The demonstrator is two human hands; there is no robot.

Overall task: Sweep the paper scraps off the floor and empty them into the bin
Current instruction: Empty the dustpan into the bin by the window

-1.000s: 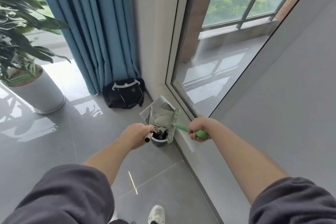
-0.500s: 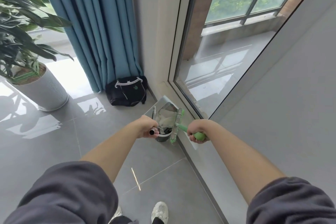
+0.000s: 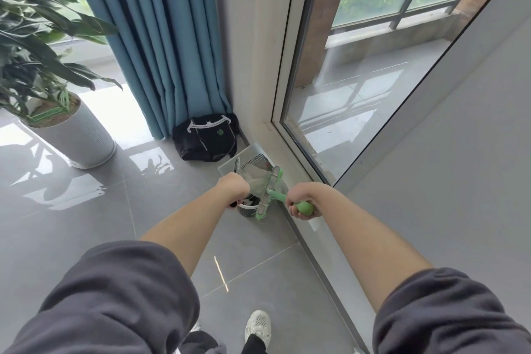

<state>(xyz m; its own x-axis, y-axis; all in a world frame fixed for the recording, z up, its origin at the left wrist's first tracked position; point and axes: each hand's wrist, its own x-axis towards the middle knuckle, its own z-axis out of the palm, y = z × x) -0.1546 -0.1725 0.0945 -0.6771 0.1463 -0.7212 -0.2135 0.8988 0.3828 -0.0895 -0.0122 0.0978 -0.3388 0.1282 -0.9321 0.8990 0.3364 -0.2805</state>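
My left hand [image 3: 234,187] grips the metal handle of a clear grey dustpan [image 3: 249,159], which is tipped up over a small dark bin [image 3: 246,209] on the floor. Pale paper scraps [image 3: 256,179] lie in the pan just above the bin's mouth. My right hand [image 3: 302,202] holds the green handle of a short broom [image 3: 270,191], whose green-bristled head rests against the pan's right side, over the bin. Most of the bin is hidden behind my left hand and the broom head.
A black bag [image 3: 207,138] sits in the corner under a blue curtain [image 3: 161,37]. A white plant pot [image 3: 76,135] stands at the left. The glass door frame [image 3: 290,149] and grey wall [image 3: 445,181] run along the right. My white shoe [image 3: 258,326] is below.
My left hand has raised the dustpan handle, tilting the pan steeper over the bin. The broom head has moved along the pan toward the bin. The camera has drifted slightly.
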